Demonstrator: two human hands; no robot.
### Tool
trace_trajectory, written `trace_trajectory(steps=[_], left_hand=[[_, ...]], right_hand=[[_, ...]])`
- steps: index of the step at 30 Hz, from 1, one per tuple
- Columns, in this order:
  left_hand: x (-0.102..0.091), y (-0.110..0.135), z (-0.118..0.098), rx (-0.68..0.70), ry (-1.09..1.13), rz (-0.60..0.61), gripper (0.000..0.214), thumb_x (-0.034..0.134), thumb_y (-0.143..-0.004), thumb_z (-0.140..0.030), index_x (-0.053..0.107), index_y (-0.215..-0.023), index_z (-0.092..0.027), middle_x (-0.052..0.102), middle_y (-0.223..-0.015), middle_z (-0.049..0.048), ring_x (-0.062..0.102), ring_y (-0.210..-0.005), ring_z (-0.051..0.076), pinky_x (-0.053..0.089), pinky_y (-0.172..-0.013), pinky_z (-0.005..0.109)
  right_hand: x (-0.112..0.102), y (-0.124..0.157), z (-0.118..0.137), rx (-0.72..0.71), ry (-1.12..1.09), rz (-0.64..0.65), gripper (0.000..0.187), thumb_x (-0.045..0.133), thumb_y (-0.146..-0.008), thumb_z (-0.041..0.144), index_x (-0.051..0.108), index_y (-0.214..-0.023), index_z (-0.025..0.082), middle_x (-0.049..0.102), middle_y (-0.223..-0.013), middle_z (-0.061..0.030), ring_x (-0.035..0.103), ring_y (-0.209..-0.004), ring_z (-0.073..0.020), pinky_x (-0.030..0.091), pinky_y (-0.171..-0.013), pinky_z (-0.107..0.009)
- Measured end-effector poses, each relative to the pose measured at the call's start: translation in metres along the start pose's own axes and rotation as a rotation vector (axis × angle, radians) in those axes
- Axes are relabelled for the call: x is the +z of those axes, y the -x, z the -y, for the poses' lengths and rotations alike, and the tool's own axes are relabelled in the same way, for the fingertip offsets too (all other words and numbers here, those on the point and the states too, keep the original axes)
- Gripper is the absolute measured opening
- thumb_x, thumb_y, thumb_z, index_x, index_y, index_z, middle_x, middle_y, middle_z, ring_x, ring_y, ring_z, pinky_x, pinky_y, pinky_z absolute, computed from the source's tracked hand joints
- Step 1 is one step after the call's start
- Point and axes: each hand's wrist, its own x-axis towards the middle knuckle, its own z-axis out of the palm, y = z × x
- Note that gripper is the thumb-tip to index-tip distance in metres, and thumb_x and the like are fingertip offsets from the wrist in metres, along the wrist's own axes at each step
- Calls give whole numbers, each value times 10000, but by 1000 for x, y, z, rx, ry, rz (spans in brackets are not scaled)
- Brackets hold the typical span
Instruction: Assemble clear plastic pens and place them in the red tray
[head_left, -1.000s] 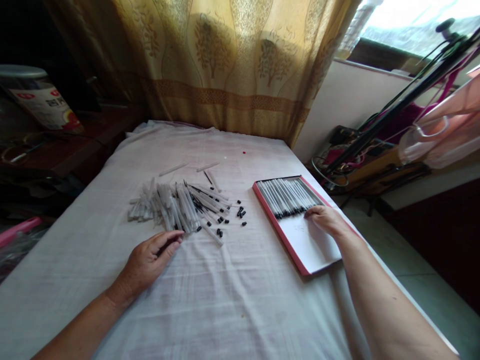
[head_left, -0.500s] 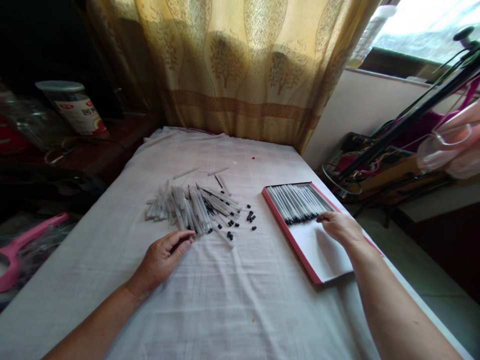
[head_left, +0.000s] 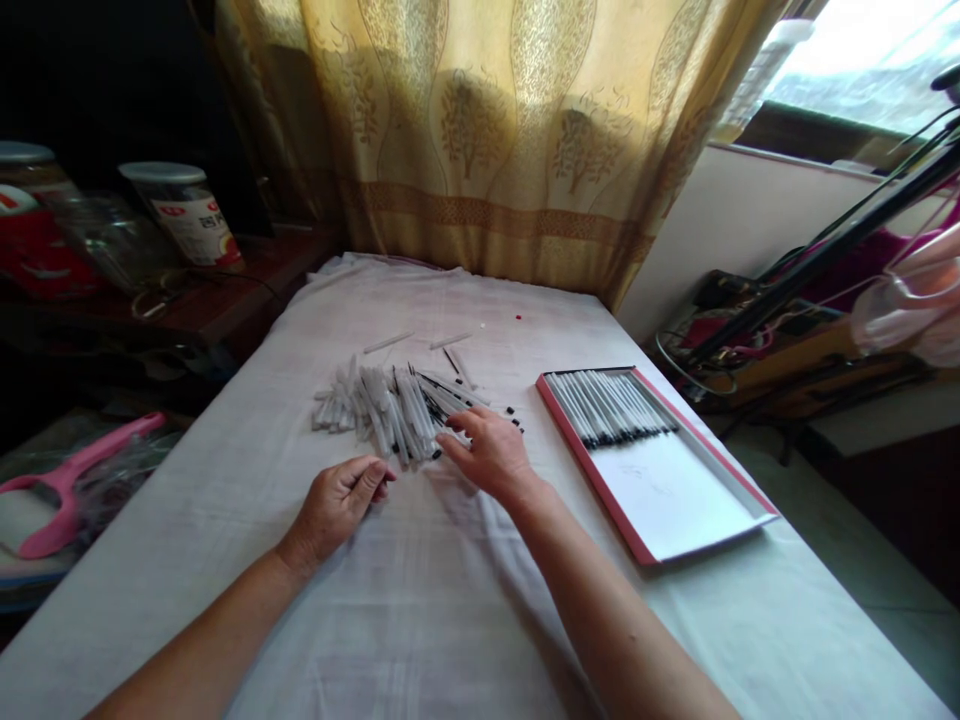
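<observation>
1. White sheet [head_left: 420, 580] covers the bed or table, centre frame down to bottom edge.
2. Tube pile [head_left: 371, 400] on it, centre-left; clear tubes, lying every which way, dark thin sticks among them.
3. Left hand [head_left: 334, 505], just below pile: fingers curled, thumb pressed against them. Can't tell if something small is inside.
4. Right hand [head_left: 487, 450], centre, at pile's right side: thumb and fingers spread apart, palm down. Contact with tubes: can't tell.
5. Black caps [head_left: 511, 410] near right hand, some partly hidden.
6. Red-edged box [head_left: 596, 478], right of centre: row of black-ended tubes [head_left: 615, 405] side by side in its upper part, bare white bottom below.
7. Gold curtain [head_left: 480, 130] top centre; lidded jar [head_left: 195, 225] upper left.
</observation>
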Motion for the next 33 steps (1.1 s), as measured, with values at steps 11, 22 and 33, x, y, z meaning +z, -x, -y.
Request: trace_trajectory(steps=[11, 22, 33], left_hand=[[-1, 2, 3, 202, -128, -31, 398, 453, -945, -491, 691, -934, -173, 710, -764, 46, 689, -664, 162, 554, -615, 242], [-2, 3, 1, 754, -704, -156, 224, 533, -956, -254, 625, -1157, -213, 717, -1039, 63, 658, -955, 210, 464, -948, 403], [-1, 1, 10, 478, -573, -97, 348, 399, -980, -355, 657, -1145, -191, 735, -1006, 82, 695, -918, 209, 545, -844, 315]], right_hand=[[17, -4, 16, 87, 219, -30, 234, 512, -935, 324, 691, -842, 206, 705, -877, -82, 652, -822, -212, 445, -701, -289], [-2, 62, -3, -109, -410, -91, 169, 552, -912, 258, 710, -909, 200, 698, -804, -43, 645, -743, -156, 481, -672, -243], [-1, 23, -31, 187, 40, 54, 182, 584, -890, 310, 746, -960, 265, 703, -1006, -39, 645, -897, -188, 462, -742, -271]])
